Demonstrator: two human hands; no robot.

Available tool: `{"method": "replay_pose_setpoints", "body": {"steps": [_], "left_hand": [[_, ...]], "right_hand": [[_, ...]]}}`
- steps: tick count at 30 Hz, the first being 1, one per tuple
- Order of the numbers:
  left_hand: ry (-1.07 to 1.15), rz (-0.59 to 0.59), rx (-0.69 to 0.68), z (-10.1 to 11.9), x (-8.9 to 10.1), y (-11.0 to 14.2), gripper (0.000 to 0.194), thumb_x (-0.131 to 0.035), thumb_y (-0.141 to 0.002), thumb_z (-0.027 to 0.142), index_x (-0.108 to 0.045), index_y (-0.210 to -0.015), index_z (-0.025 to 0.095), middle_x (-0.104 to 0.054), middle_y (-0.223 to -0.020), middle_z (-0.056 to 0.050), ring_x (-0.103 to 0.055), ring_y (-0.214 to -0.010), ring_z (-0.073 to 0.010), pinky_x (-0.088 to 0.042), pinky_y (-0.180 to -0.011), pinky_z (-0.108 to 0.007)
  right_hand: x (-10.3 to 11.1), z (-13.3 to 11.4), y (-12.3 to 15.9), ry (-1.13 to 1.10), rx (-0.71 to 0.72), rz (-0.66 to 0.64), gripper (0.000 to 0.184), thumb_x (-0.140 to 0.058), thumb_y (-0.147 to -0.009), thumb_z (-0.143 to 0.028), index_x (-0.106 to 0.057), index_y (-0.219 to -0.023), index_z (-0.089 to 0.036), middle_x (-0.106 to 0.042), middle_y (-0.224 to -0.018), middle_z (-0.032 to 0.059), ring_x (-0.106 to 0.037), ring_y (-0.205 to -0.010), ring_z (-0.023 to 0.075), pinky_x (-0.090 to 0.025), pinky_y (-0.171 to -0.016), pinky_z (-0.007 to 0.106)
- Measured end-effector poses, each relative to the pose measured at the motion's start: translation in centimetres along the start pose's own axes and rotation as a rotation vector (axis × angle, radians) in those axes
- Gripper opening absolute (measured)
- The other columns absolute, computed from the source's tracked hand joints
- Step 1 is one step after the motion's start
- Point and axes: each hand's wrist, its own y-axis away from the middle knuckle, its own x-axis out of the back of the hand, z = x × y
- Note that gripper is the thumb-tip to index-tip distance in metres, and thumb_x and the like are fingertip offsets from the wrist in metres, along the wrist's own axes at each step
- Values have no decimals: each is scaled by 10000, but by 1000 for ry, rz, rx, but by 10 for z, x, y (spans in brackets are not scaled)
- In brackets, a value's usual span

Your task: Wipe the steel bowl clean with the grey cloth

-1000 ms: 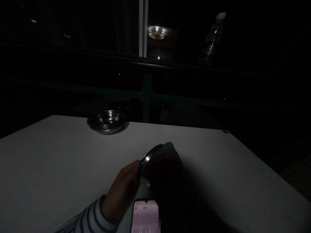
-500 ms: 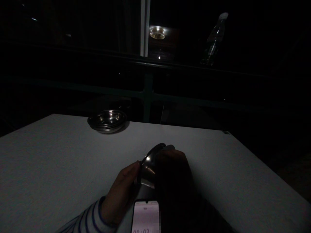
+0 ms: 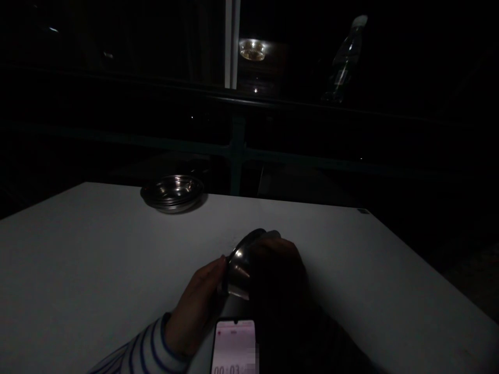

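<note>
A shiny metal bowl point(image 3: 238, 267) is tilted on its side above the white table, in front of me. My left hand point(image 3: 197, 301) grips its left rim, thumb uppermost. On the bowl's right side lies my right hand point(image 3: 283, 270), deep in shadow with its fingers bent over the metal. A pale grey edge of something point(image 3: 274, 234) shows just beyond its knuckles; what it is I cannot make out. Below the bowl, between my wrists, is a phone point(image 3: 235, 345) with a lit timer screen.
A stack of metal bowls point(image 3: 172, 195) stands at the table's far left edge. Behind the white table point(image 3: 117, 249) run dark rails and a window with a light frame post point(image 3: 231, 47). A clear plastic bottle point(image 3: 345, 65) leans at the upper right.
My left hand and the bowl have shifted very slightly to the right. Both hands keep almost the same pose, and the stacked bowls stay put.
</note>
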Motion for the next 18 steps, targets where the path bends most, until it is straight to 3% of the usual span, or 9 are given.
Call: {"method": "replay_pose_setpoints", "body": {"steps": [2, 6, 11, 18], "left_hand": [[-7, 5, 0, 0, -1, 0, 227, -574, -774, 330, -690, -788, 136, -679, -720, -51, -593, -658, -153, -447, -673, -267], [5, 19, -6, 1, -3, 1, 210, -567, -782, 311, -686, -770, 139, -683, -726, -48, -592, -648, -148, -438, -632, -251], [53, 10, 17, 1, -4, 1, 229, -543, -799, 314, -688, -835, 140, -695, -770, -61, -613, -715, -172, -443, -674, -272], [35, 4, 20, 0, 1, -3, 292, -584, -753, 388, -688, -870, 142, -700, -766, -80, -624, -777, -229, -454, -718, -343]], "right_hand": [[-1, 0, -1, -32, -39, 84, 260, -409, -856, -315, -524, -1024, -154, -590, -959, 79, -518, -936, 204, -439, -797, 375], [-6, -5, 3, -10, -4, 84, 257, -415, -849, -262, -526, -1056, -157, -591, -985, 74, -510, -968, 202, -422, -840, 371], [-12, -10, 12, 78, 86, 23, 295, -388, -858, -256, -547, -1089, -164, -597, -1022, 85, -481, -1021, 219, -396, -881, 401], [-25, -14, 27, 102, 118, -133, 289, -503, -805, -277, -556, -1087, -306, -583, -1095, 25, -474, -1053, 219, -388, -902, 421]]}}
